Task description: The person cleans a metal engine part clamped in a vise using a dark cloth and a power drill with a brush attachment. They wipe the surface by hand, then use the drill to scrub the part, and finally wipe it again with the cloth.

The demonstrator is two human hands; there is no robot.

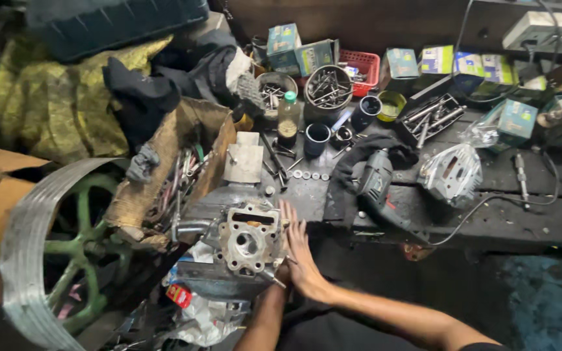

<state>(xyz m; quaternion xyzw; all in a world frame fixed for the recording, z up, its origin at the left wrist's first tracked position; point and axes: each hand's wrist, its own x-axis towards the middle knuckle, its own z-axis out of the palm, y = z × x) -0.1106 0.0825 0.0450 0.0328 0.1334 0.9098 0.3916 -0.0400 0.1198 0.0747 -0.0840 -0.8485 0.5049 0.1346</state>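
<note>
Right hand (300,253) flat, fingers spread, against bare engine block (250,242) at near bench (489,214) edge; left hand (280,276) mostly hidden, grip unclear. Drill (375,185) idle right.

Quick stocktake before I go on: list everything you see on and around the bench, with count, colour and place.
Engine block: one, grey metal, bench front edge, centre-left.
Belt wheel: one, green spokes, silver rim, far left.
Cardboard box of tools: one, brown, left of the block.
Electric drill: one, dark grey, bench centre, on a black cloth.
Plastic bottle: one, clear with green cap, behind the block.
Round tins of bolts: two, metal, bench rear.
Red basket: one, rear centre.
Small cartons: several, teal and yellow, rear and right.
Socket tray: one, black, rear right.
Power strip: one, white, top right.
Right hand: flat against the block's right side.
Left hand: hidden behind the block; only the forearm shows.
</note>
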